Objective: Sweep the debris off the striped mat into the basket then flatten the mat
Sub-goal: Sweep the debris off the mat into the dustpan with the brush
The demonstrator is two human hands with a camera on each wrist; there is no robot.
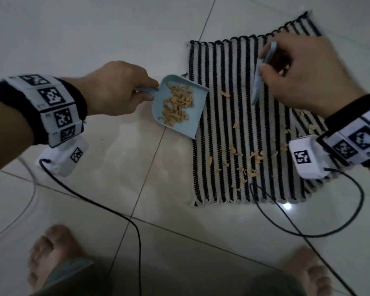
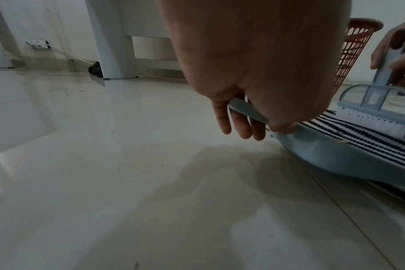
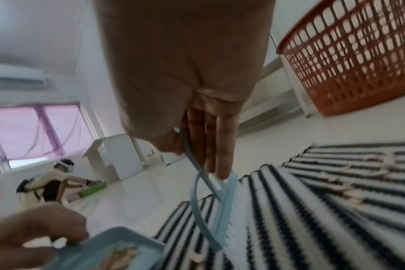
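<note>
A black-and-white striped mat lies on the tiled floor, with tan debris scraps scattered over its near half. My left hand grips the handle of a light blue dustpan, whose lip rests on the mat's left edge; a pile of tan scraps sits inside it. My right hand holds a light blue brush by its handle, and its white bristles touch the mat just right of the pan. An orange perforated basket stands beyond the mat's far edge.
Black cables trail from both wrist cameras across the floor and over the mat's near edge. My bare feet stand at the bottom of the head view. A white furniture leg stands far left. Another person crouches in the distance.
</note>
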